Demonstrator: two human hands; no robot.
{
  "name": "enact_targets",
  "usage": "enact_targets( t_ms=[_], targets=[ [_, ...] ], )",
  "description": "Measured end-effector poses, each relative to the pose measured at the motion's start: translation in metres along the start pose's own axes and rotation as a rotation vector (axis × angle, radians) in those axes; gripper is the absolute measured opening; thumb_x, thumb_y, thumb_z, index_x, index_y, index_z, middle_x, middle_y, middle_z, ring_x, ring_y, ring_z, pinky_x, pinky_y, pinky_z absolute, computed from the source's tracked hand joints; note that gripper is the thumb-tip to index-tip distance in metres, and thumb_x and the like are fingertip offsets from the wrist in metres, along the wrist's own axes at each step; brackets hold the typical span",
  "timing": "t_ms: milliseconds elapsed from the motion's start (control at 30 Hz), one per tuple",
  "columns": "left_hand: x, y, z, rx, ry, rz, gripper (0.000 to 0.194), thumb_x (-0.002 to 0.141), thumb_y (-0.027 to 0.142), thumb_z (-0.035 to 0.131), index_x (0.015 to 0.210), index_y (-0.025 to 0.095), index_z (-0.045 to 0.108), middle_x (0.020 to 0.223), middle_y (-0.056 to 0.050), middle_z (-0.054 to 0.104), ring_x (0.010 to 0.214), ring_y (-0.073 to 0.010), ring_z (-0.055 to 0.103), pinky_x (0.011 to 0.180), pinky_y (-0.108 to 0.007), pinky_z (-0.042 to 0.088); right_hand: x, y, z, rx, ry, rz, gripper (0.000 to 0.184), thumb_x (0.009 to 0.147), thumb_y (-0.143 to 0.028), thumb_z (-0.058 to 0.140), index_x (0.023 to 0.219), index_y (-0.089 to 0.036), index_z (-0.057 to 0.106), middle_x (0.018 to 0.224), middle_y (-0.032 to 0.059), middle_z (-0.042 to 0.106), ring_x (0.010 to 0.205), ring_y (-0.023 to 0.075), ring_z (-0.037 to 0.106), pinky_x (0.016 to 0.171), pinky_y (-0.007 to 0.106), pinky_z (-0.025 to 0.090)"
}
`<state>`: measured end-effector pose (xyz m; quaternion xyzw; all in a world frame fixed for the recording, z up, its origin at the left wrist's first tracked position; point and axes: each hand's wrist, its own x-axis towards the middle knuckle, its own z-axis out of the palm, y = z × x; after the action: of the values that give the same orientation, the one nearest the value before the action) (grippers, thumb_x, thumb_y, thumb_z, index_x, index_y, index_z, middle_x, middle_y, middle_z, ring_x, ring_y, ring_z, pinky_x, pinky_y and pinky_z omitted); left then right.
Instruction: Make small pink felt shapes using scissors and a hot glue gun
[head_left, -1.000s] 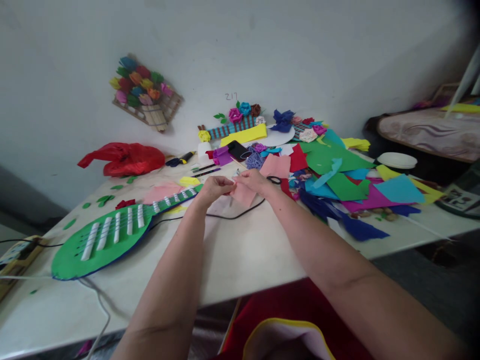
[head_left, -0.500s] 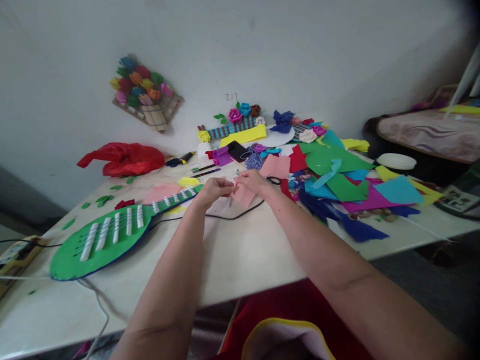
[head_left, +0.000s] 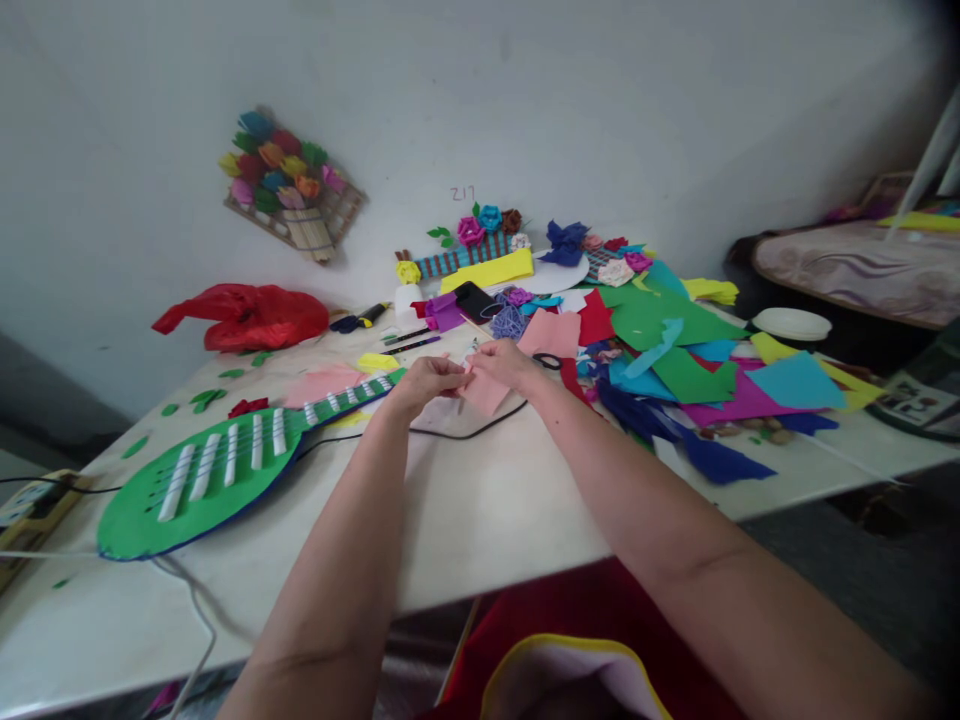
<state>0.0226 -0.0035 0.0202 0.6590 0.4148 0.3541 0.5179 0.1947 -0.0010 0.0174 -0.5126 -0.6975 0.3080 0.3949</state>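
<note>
- The left hand (head_left: pixel 426 386) is closed in a pinch, thumb and fingers drawn together, and a piece of pink paper (head_left: pixel 487 395) appears to be gripped at its left edge.
- The right hand (head_left: pixel 507 362) is likewise nearly closed, with the upper part of the same paper seemingly held between thumb and fingertips; the exact fold under the fingers is too small to be made out.
- The pink paper is held between the two hands, above the middle of the white surface (head_left: pixel 510 510), with its free part hanging below the right hand.
- A tear is to be feared if the thin paper is pulled sideways while both pinches are kept tight.
- Creasing or an uneven edge could be caused by one pinch being loosened before the other.
- The hanging part could be caught on the black cable (head_left: pixel 465 436), which is laid just below it, if the hands are lowered or drawn back.
- The neck of the green guitar-shaped piece (head_left: pixel 202 480) is placed right beside the left wrist; its white strips (head_left: pixel 200 472) could be knocked by a leftward sweep.
- If the paper is dropped to the right, it could be confused with the other pink sheet (head_left: pixel 551 332), which is lying near the blue yarn ball (head_left: pixel 509 322).
</note>
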Motion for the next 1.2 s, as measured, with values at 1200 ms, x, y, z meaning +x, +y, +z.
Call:
enact_targets(
  t_ms=[1200],
  targets=[
    [0.001,-0.004,-0.01,-0.355,0.248,0.038,0.027,0.05,0.026,0.08,0.069,0.012,0.066,0.061,-0.004,0.064,0.052,-0.0116,0.058,0.059,-0.026,0.05,0.003,0.003,-0.034,-0.107,0.266,0.175,0.021,0.08,-0.033,0.047,0.073,-0.016,0.058,0.07,0.0056,0.062,0.067,0.0159,0.058,0.061,0.026,0.043]
  ],
)
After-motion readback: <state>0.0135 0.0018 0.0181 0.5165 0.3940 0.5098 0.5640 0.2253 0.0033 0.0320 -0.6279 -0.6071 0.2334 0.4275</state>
